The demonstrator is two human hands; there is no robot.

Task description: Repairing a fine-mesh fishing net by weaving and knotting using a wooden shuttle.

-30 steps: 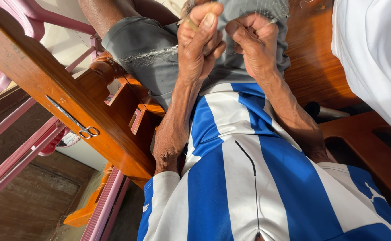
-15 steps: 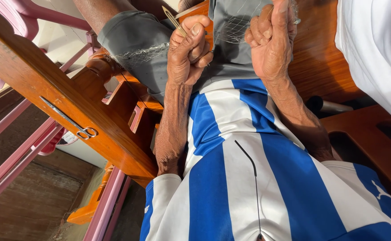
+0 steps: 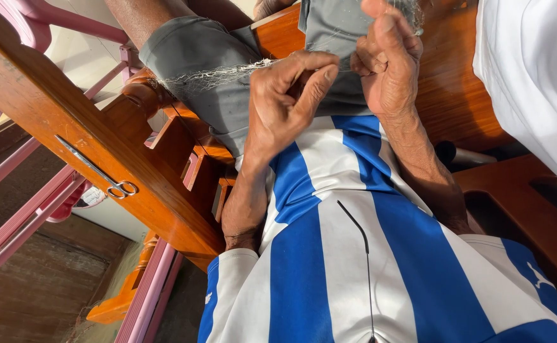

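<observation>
My left hand (image 3: pixel 288 95) is closed, thumb and fingers pinched on pale strands of a fine net (image 3: pixel 218 75) that trail left across my grey shorts (image 3: pixel 196 70). My right hand (image 3: pixel 386 63) is higher, at the top edge, with its fingers closed on a bunch of the same fine mesh (image 3: pixel 412 11). The hands are a little apart, above my lap. My blue and white striped shirt (image 3: pixel 355 254) fills the lower middle. Whether the left hand also hides a tool, I cannot tell.
A pair of small metal scissors (image 3: pixel 100 173) lies on the wooden armrest (image 3: pixel 50 127) to the left. Pink plastic chair rails (image 3: pixel 31 222) stand beyond it. A white cloth (image 3: pixel 532 82) hangs at the right over the wooden seat (image 3: pixel 456 101).
The hands were close together at the top. My left hand has drawn down and left with the strands; my right hand has risen. The thin yellowish tool seen in the left hand no longer shows.
</observation>
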